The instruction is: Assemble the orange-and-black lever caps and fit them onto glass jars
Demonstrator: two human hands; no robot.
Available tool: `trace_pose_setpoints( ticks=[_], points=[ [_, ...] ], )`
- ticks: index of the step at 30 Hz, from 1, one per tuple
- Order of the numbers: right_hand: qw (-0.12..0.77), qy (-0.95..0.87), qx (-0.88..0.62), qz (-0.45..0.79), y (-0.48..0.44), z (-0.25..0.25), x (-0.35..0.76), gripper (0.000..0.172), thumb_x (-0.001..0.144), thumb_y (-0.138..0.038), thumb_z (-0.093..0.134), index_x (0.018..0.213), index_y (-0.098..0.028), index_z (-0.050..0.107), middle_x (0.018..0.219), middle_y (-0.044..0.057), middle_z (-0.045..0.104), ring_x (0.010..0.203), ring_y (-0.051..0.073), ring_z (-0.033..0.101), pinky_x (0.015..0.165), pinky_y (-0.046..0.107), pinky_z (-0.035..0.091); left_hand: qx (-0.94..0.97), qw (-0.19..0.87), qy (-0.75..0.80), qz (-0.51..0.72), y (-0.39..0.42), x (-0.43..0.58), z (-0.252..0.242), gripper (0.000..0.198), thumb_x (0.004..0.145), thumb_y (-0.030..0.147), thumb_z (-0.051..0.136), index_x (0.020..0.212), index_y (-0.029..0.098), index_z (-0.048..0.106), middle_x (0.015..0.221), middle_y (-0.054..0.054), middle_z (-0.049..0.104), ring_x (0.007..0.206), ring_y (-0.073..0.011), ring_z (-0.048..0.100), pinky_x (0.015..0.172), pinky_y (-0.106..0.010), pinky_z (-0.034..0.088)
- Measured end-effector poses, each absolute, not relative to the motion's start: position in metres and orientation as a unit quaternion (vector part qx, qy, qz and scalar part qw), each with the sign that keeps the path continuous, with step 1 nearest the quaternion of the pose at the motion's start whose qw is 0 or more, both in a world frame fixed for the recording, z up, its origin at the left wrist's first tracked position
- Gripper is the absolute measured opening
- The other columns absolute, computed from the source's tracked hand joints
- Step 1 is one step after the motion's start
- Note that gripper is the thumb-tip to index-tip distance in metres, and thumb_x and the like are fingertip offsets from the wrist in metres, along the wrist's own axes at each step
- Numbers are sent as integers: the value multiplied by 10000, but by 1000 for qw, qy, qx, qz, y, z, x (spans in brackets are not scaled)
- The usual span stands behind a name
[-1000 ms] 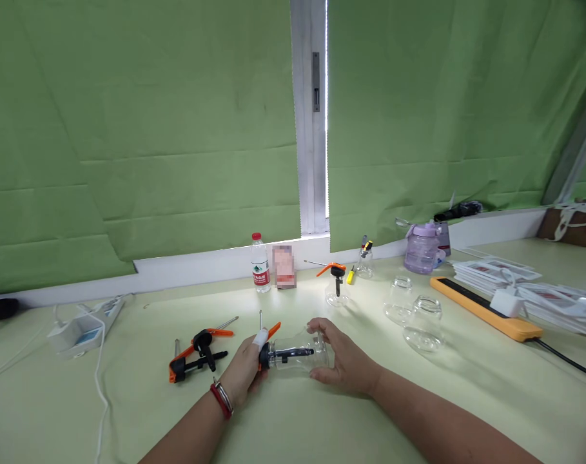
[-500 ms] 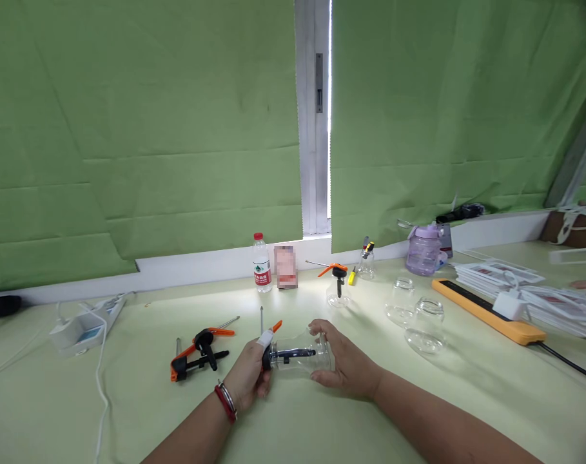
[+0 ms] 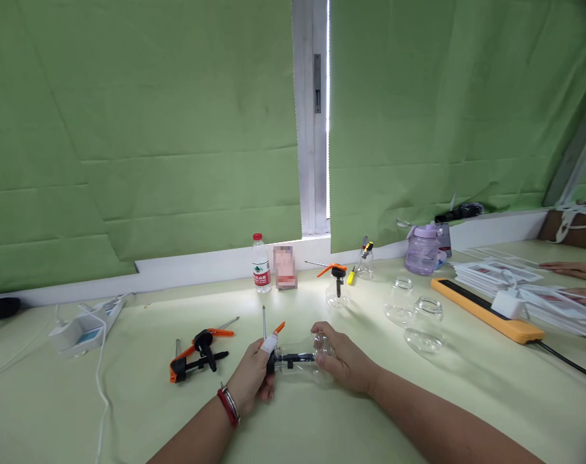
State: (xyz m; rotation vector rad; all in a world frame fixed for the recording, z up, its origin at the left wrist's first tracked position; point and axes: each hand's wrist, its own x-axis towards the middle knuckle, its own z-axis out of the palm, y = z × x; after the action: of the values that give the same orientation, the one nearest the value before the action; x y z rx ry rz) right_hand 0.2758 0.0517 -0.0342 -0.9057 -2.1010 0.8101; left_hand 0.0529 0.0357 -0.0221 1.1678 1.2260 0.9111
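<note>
My left hand (image 3: 249, 377) is closed round the black cap of a spray head (image 3: 271, 363), whose orange lever and thin metal spout stick up past the thumb. That thumb has a white wrap. The head sits at the neck of a clear bottle (image 3: 302, 374) lying sideways, with its black tube inside. Whether it is threaded on, I cannot tell. My right hand (image 3: 348, 362) grips the bottle's base end, fingers behind and thumb in front. Left of my hands lie two more spray heads, one black-and-orange head (image 3: 204, 341) against a second head (image 3: 179, 368).
Two clear bottles (image 3: 424, 332) stand at right; a bottle with spray head (image 3: 338, 293) is behind my hands. Further back are a water bottle (image 3: 262, 267), a pink box (image 3: 285, 267) and a purple jug (image 3: 422, 251). An orange power strip (image 3: 486, 312) lies near another person's hands (image 3: 570, 269).
The bottle and spray head have shifted slightly right in my hands. My right thumb has moved up onto the bottle's side. Another person's hands have come further in at right.
</note>
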Motion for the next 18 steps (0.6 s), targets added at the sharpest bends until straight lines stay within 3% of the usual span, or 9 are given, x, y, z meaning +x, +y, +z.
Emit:
trace_pose_setpoints(
  ticks=[7, 12, 18],
  points=[
    [339, -797, -378, 328, 51, -33, 274, 288, 890, -456, 391, 1047, -215, 409, 639, -47, 482, 580, 128, 408, 600, 261, 333, 501, 572, 524, 383, 34, 55, -22, 498, 721, 720, 404, 711, 222, 400, 332, 100, 407, 211, -83, 338, 302, -213, 343],
    [350, -787, -375, 343, 54, -36, 275, 306, 904, -487, 349, 1013, -212, 429, 666, -34, 514, 604, 133, 431, 610, 264, 339, 500, 584, 511, 384, 34, 57, -23, 472, 725, 689, 439, 735, 218, 407, 374, 89, 435, 252, -93, 382, 293, -219, 354],
    [351, -781, -379, 351, 55, -38, 275, 354, 901, -523, 337, 1026, -212, 449, 701, -19, 536, 643, 146, 460, 641, 278, 363, 512, 599, 480, 386, 35, 55, -22, 366, 706, 520, 606, 747, 207, 420, 481, 75, 492, 343, -97, 484, 322, -198, 363]
  ],
)
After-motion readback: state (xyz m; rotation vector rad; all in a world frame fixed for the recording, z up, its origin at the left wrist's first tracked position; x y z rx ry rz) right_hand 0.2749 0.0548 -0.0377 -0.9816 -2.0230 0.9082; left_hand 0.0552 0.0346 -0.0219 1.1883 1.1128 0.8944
